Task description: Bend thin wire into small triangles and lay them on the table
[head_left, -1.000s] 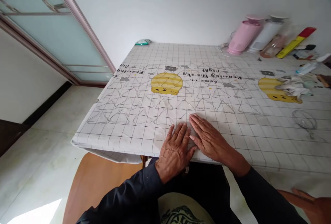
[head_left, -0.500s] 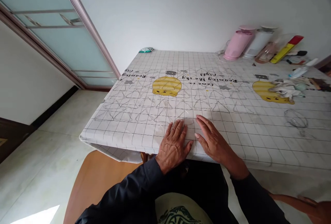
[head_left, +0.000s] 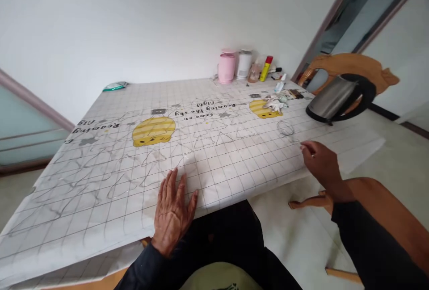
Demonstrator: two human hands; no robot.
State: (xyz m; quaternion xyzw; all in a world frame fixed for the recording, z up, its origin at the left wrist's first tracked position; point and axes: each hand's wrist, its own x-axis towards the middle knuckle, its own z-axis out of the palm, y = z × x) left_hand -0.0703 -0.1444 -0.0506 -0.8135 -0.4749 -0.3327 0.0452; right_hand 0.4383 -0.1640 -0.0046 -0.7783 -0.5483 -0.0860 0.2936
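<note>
My left hand [head_left: 174,212] lies flat near the front edge of the table, palm down, fingers stretched out on the checked tablecloth [head_left: 234,169]. Just beyond its fingertips is a faint, thin loop. Many thin wire triangles [head_left: 223,138] are spread over the cloth ahead and to the left. My right hand [head_left: 320,162] is over the table's front edge at the right, with thumb and fingers curled together in a pinch. Whatever it may hold is too small to make out. A loose coil of thin wire [head_left: 285,128] lies just past its fingertips.
A steel kettle [head_left: 331,98] stands on the table's right side, a wooden chair behind it. Along the wall are a pink canister [head_left: 227,67], a white canister [head_left: 244,65] and a yellow can with a red cap [head_left: 266,69]. A crumpled cloth [head_left: 276,102] lies nearby.
The view has swung right, bringing the kettle and chair in. My right hand has moved from beside my left hand to the wire coil, its fingers now closed. My left hand stays flat.
</note>
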